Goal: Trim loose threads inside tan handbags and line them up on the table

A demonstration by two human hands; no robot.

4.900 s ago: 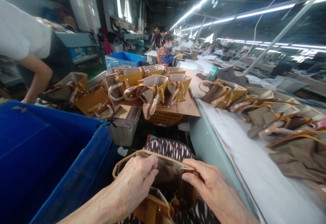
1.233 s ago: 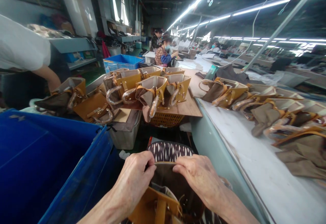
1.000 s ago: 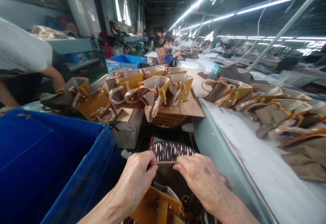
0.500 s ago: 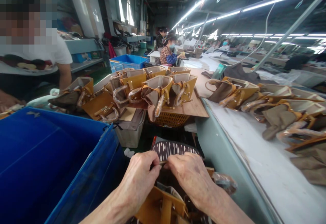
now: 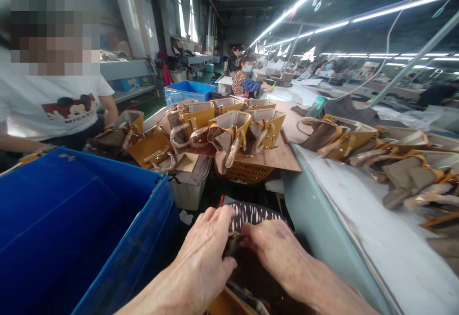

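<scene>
Head view: a soft, dark brown bag (image 5: 256,276) with a mustard-tan panel (image 5: 229,304) sits low in front of you, between your forearms

Your right hand (image 5: 272,248) pinches the bag's far edge, its grip clenched on the brown material between thumb and fingertips. Your left hand (image 5: 206,250) arches over the same edge, thumb parted from the fingers; you cannot tell from here whether its grip presses on the bag. The mustard-tan panel lies at the bottom of the view, partly covered by your left wrist.

Just beyond your fingers shows a dark cloth with white streaks (image 5: 253,213). To your left stands a large, open-topped blue plastic bin (image 5: 143,238); past its corner is a pale grey plastic tub (image 5: 188,193). Ahead, a flat brown wooden board (image 5: 285,159) lies over a yellow slatted plastic basket (image 5: 247,173) and carries a cluster of upright tan-and-brown bags (image 5: 267,126), their handles wrapped in clear film. On your right, a long white-topped desk (image 5: 347,200) with a pale green side holds more bags of the same colours (image 5: 353,143). Behind the blue bin is a person in a white printed T-shirt (image 5: 68,114); farther off, another in a spotted top with blue sleeves (image 5: 239,83).
</scene>
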